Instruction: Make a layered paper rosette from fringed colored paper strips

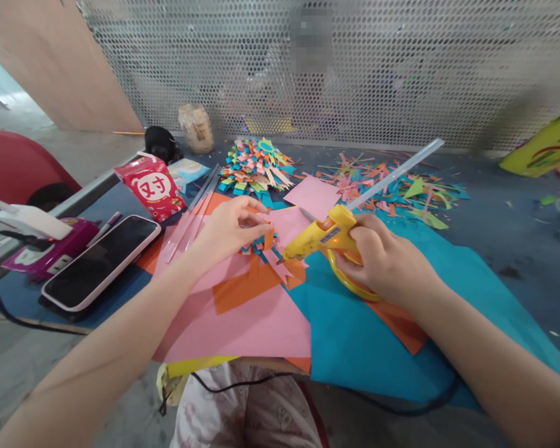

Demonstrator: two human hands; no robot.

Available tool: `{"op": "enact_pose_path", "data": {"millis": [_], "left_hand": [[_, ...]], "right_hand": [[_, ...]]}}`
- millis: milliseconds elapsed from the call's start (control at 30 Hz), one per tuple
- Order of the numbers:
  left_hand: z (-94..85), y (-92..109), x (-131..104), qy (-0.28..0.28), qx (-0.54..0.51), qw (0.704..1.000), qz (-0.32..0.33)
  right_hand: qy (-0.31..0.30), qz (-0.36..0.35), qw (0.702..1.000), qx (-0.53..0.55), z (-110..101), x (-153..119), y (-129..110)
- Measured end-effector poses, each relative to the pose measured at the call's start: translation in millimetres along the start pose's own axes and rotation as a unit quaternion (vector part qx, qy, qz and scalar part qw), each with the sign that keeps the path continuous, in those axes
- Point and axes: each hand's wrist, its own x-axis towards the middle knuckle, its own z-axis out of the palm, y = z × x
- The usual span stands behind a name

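Note:
My left hand is closed in a pinch on a small orange paper strip, curled between thumb and fingers. Under those fingertips lies a small paper decoration of coloured loops with pink notched tails, partly hidden. In my right hand is a yellow glue gun, its nozzle pointing left and down, just right of the decoration. A long clear glue stick juts from its back. Pink paper, an orange piece and large blue paper spread beneath both hands.
A phone, a purple power strip, a red packet and spare glue sticks lie left. Behind are looped paper decorations, paper scraps and a perforated metal screen. A black cable hangs at the front.

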Motion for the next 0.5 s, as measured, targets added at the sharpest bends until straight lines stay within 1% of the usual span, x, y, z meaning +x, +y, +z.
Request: {"op": "enact_pose_path", "data": {"millis": [133, 267, 367, 500], "left_hand": [[0.1, 0.9, -0.3, -0.004, 0.003, 1.0, 0.004], [0.5, 1.4, -0.5, 0.001, 0.005, 1.0, 0.014], [0.7, 1.5, -0.8, 0.001, 0.006, 1.0, 0.014], [0.6, 2.0, -1.4, -0.002, 0.016, 1.0, 0.012]], "right_hand": [[-0.048, 0.045, 0.997, 0.043, 0.2, -0.1, -0.8], [-0.043, 0.052, 0.995, 0.073, 0.3, 1.3, -1.3], [-0.055, 0.069, 0.992, 0.091, 2.1, 2.5, -2.4], [-0.061, 0.066, 0.994, 0.069, 4.1, 4.2, -3.8]]}}
